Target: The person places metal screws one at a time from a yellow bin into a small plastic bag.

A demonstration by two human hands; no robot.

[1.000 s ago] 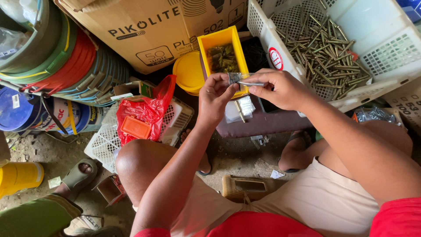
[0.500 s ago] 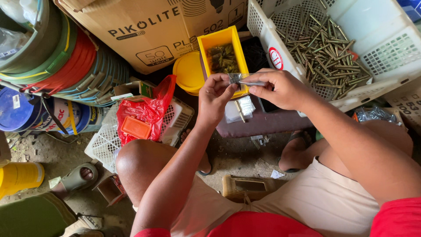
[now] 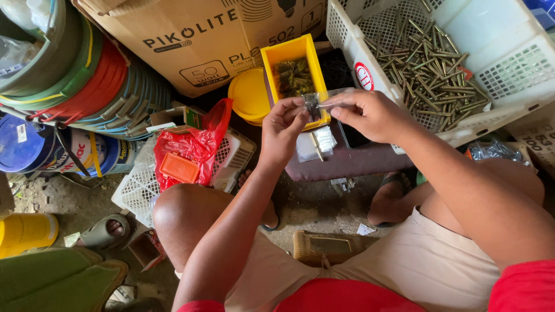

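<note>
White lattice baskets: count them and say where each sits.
2. One white lattice basket at upper right holds loose screws; the other basket sits lower left under a red plastic bag. More may be hidden behind clutter.

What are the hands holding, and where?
A small clear bag, pinched at its top edges between the left hand and right hand fingertips.

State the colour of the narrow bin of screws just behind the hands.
Bright yellow. The bin shows best in the head view, just beyond both hands.
</note>
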